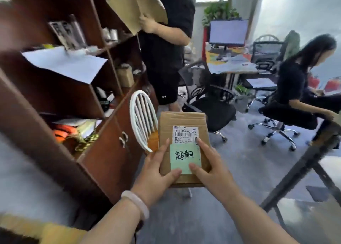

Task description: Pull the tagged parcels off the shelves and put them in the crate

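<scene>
Status, working left to right off the parcel.

Far left of the parcel: shelves (pixel 55 88), brown, with loose white paper (pixel 68 64) on one level and orange and yellow bits lower down. It's blurred and I can't pick out another tag, so I can't say how many tagged parcels remain up there.

Just left of the parcel and behind it: white chair (pixel 141 118). Further back, a standing person (pixel 166 49) holds flattened cardboard (pixel 136 7).

Left grip (pixel 156 171) holds the parcel's left edge. Fingers run up the side, and the thumb lies across the lower front with its tip touching the tag's bottom. Pale bracelet (pixel 135 204) on that wrist.

Parcel (pixel 181 122): flat brown carton, in the air in front of me, clear of the shelves. Printed shipping label (pixel 185 134) is on its face, and the green tag (pixel 184 157) with handwritten characters overlaps the label's lower edge.

Right grip (pixel 210 168) holds the right edge, thumb on the tag's lower right corner. Both grips are full with the same parcel.

Right of the parcel: desk (pixel 232 66) with monitor (pixel 228 31), seated person (pixel 295 83), and dark metal frame (pixel 304 162) nearest.

Judgement: the pull is done for this one, the drop is not. The crate isn't in view, so I can't tell what's already in it or which way to carry.
</scene>
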### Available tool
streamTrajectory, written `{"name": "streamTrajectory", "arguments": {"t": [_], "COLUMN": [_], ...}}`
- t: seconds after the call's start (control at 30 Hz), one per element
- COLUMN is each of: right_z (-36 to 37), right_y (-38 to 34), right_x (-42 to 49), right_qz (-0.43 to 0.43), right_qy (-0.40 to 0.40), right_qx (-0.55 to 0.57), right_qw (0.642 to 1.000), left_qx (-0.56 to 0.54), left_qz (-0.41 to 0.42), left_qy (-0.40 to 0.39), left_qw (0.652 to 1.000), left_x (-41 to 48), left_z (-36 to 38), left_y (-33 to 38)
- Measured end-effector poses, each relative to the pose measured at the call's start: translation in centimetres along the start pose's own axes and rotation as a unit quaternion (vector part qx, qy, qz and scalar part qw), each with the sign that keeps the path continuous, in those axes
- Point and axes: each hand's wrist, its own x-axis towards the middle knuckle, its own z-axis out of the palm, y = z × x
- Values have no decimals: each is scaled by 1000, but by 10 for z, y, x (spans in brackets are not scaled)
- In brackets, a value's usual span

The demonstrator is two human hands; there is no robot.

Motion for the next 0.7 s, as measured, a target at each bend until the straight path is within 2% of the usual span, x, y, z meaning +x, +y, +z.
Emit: {"name": "streamTrajectory", "arguments": {"t": [0.2, 0.4, 0.7], "right_z": [111, 213, 322], "right_y": [-112, -209, -302], "right_x": [5, -48, -129], "right_qz": [-121, -198, -264], "right_qy": [-119, -239, -351], "right_qx": [29, 87, 118], "right_qw": [985, 947, 891], "left_qx": [35, 72, 64], "left_qz": [-58, -103, -175], "left_qy": [178, 319, 437], "left_qw": [982, 939, 880], "left_x": [-93, -226, -365], "left_z": [-135, -233, -308], "left_y": [-22, -34, -43]}}
